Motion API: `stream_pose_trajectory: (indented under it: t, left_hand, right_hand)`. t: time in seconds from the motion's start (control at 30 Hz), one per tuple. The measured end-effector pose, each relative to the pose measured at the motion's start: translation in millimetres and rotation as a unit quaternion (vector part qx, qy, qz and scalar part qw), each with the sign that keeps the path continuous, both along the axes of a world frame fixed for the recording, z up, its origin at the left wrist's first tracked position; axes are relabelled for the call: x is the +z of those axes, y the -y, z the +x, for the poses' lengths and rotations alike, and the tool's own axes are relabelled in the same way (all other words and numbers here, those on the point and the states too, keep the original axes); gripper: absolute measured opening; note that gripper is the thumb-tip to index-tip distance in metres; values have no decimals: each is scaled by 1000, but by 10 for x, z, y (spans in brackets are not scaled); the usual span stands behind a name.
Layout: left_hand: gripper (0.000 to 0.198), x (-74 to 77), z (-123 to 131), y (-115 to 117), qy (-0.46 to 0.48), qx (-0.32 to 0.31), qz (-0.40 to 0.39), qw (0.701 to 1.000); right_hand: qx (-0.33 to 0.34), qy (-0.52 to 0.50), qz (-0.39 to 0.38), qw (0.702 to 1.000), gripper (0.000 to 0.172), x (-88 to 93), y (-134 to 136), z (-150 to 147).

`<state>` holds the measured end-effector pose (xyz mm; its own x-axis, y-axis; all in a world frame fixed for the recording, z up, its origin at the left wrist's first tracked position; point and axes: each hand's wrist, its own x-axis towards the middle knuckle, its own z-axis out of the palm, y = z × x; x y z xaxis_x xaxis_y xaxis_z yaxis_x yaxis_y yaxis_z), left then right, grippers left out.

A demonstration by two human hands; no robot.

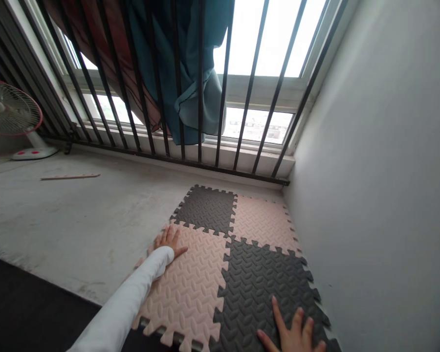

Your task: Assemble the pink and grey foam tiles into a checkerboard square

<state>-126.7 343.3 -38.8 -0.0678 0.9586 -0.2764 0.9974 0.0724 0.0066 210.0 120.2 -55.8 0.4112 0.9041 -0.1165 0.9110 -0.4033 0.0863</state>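
Note:
Four would be too exact, so several interlocking foam floor tiles lie joined in a checker pattern. My left hand (169,240) rests with fingers spread on the near pink foam tile (194,283), at its far left corner. On the near dark grey foam tile (256,278) my right hand (293,330) lies with its fingers apart, partly cut off by the bottom edge of the view. Behind them are a far dark grey foam tile (207,209) and a far pink foam tile (262,220). Toothed edges mesh where the tiles meet. Neither hand holds anything.
A white wall (381,195) borders the tiles on the right. Dark metal railings (176,78) stand before the window, with blue and reddish curtains (176,58) behind. On the concrete floor (95,215) lie a thin strip (70,177) and a fan (34,146).

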Motion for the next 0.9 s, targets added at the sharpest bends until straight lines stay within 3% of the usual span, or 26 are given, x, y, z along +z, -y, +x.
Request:
stream_pose_trajectory:
  t: [0.13,0.23,0.43,0.6,0.77,0.9]
  left_hand:
    - [70,142,129,54,-15,14,-10,1000]
    - [52,302,389,277,-29,29,-25,999]
    - [46,533,921,1291,-39,-41,-57,997]
    - [44,577,945,1952,11,-111,-71,991]
    - [48,580,836,2123,34,-102,-34,994]
    - [43,592,801,2143,57,-82,-32,994]
  right_hand:
    - [-3,1,-42,999,83,207,-136,-143]
    - [-11,-13,-61,998,83,364,-184,-180]
    - [-47,-72,-109,990,82,580,-196,-229]
    - [-13,-107,-100,989,65,646,-56,-278]
    - [35,-143,-74,986,59,706,252,-339]
    - [31,-172,-44,984,57,781,568,-349]
